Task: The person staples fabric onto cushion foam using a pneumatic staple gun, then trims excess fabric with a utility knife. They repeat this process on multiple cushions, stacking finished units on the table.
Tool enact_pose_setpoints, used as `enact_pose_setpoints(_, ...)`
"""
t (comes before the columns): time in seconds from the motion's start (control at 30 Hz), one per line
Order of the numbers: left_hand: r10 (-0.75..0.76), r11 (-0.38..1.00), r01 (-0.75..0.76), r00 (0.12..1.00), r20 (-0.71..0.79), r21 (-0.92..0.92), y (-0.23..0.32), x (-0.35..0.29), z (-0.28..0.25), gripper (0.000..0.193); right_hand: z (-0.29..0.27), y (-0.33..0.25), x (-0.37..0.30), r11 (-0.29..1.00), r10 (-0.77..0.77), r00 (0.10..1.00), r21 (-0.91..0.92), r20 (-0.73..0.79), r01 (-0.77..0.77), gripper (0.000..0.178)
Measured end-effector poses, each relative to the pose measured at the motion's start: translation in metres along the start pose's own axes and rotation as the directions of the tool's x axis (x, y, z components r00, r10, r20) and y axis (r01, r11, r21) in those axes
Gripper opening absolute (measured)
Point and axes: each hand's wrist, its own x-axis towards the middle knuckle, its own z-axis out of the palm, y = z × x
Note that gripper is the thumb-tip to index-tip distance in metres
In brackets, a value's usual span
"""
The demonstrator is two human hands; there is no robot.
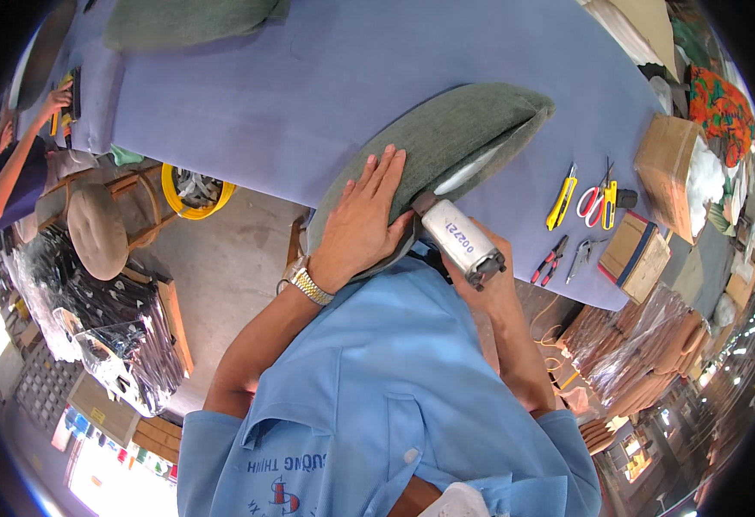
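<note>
A curved cushion [446,129] in grey-green fabric stands on its edge at the near side of the table, with a white strip showing in a gap along its right side. My left hand [356,224] lies flat on the cushion, fingers stretched out, a metal watch on the wrist. In my right hand [498,280] is a silver-grey staple gun [456,237], its nose at the cushion's lower edge. The fingers round its handle are mostly hidden behind the tool's body.
The table [248,103] has a blue cover. On its right lie yellow cutters [562,200], red-handled scissors [591,203], pliers [551,258] and a cardboard box [666,168]. A yellow bucket [167,185] stands left. Another person's hand [54,102] holds a tool at far left.
</note>
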Motion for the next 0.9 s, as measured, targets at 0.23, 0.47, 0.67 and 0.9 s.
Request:
enact_pose_setpoints(0.23,-0.003,1.000,0.002,0.999,-0.033,-0.006,-0.003,-0.002,0.003,0.092,0.001,0.011,-0.001,0.985,-0.174,0.984,-0.021,-0.034,0.173,0.042)
enact_pose_setpoints(0.47,-0.013,1.000,0.014,0.999,-0.031,0.021,0.002,-0.002,0.008,0.095,-0.002,0.006,-0.002,0.997,-0.074,0.997,-0.002,0.002,0.074,0.040)
enact_pose_setpoints(0.67,-0.020,1.000,0.022,0.997,-0.068,0.022,0.002,-0.001,0.011,0.094,0.000,0.016,-0.003,0.988,-0.151,0.989,-0.045,-0.008,0.150,0.029)
enact_pose_setpoints(0.9,-0.007,1.000,0.008,0.996,-0.089,0.011,-0.003,-0.005,0.016,0.092,0.002,0.015,-0.010,0.975,-0.218,0.976,0.036,0.008,0.217,0.029)
